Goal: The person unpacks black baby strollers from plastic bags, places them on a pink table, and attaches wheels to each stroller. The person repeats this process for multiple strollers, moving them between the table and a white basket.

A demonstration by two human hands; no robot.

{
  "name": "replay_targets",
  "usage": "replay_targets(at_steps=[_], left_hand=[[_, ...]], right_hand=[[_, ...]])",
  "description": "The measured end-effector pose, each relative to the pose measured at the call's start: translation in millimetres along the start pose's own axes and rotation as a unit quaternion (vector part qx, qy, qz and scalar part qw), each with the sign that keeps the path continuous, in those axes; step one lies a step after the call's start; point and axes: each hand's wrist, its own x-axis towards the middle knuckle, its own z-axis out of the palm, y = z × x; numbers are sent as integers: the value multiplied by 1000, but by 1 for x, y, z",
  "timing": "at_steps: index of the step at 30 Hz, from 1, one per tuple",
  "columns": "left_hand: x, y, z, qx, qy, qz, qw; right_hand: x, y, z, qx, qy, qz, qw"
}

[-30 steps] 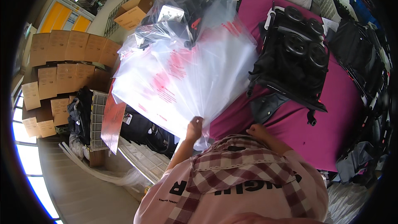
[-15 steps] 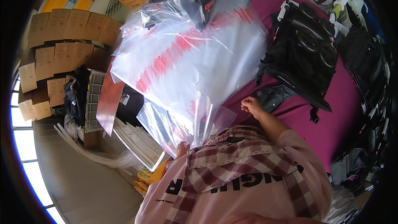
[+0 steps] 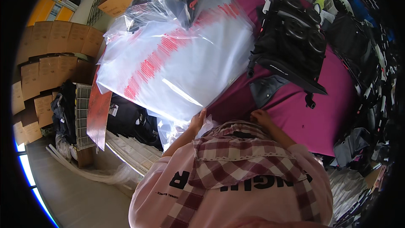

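A stack of large clear plastic bags (image 3: 177, 71) with red printed marks spreads over the purple-covered table. At its near corner my left hand (image 3: 196, 121) is closed on the edge of the plastic. Crumpled clear plastic (image 3: 168, 131) hangs below that corner, partly behind my left forearm. My right hand (image 3: 261, 118) is curled closed close to my body, over the purple cloth (image 3: 329, 118), with nothing visible in it. Beyond it lies a dark grey flap (image 3: 268, 88), beside a black folded stroller (image 3: 291, 46) with its wheels up.
Another person's green-gloved hands (image 3: 319, 2) are at the far end of the stroller. Plastic-wrapped black goods (image 3: 168, 6) lie on the bags' far end. Cardboard boxes (image 3: 59, 38) stand stacked at left, near a red board (image 3: 99, 120) and a white crate (image 3: 130, 150). More stroller frames crowd the right.
My left hand has moved up and forward to the stack's near corner. The loose plastic near me has dropped lower. My right hand has drawn back toward my body. The view has shifted.
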Motion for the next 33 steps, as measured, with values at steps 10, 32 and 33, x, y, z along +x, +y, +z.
replay_targets(at_steps=[10, 32, 33], left_hand=[[-5, -16, 53, 138, 11, 101, 985], [-93, 91, 82, 41, 76, 232, 969], [-95, 90, 80, 6, 80, 235, 969]], right_hand=[[-1, -35, 10, -69, -113, -107, 985], [1, -53, 56, -257, -124, -259, 923], [-14, -62, 57, -232, -129, -218, 939]])
